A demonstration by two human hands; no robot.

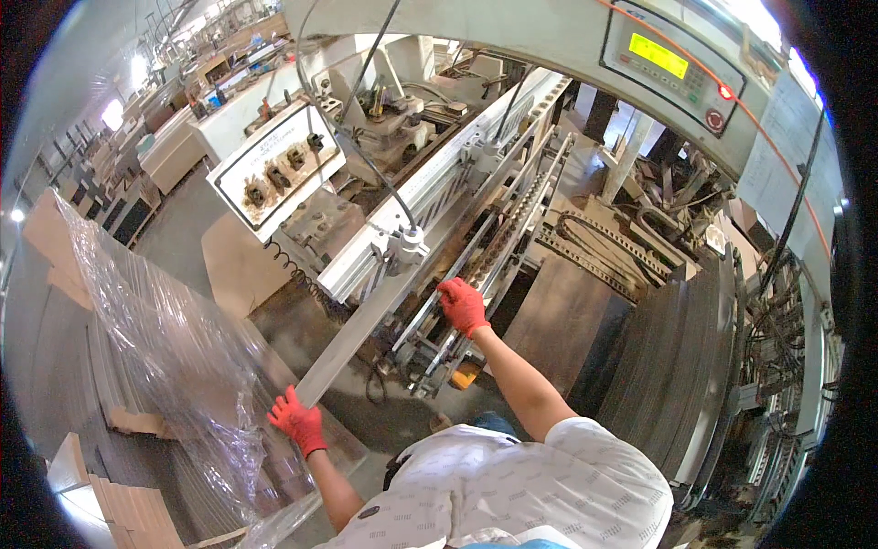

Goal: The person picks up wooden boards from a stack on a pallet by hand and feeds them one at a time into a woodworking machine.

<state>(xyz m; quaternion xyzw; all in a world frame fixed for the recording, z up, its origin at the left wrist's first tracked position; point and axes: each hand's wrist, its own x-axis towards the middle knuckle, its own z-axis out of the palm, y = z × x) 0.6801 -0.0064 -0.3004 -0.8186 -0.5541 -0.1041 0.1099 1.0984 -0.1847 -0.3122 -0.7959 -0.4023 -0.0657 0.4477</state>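
Note:
A red glove covers my left hand, which is at the near end of a long, narrow grey board. Its fingers are spread and it seems to touch the board's end; a firm grip does not show. The board runs away from me along the white metal guide of a machine. My right hand, also in a red glove, is over the machine's parallel metal rails, to the right of the board. Its fingers are curled together, and whatever they may hold is hidden.
Plastic film covers a stack of panels at the left. A switch box hangs beyond the board. Overhead, a beam carries a control panel with a lit display. Dark stacked boards stand at the right, beside a brown panel.

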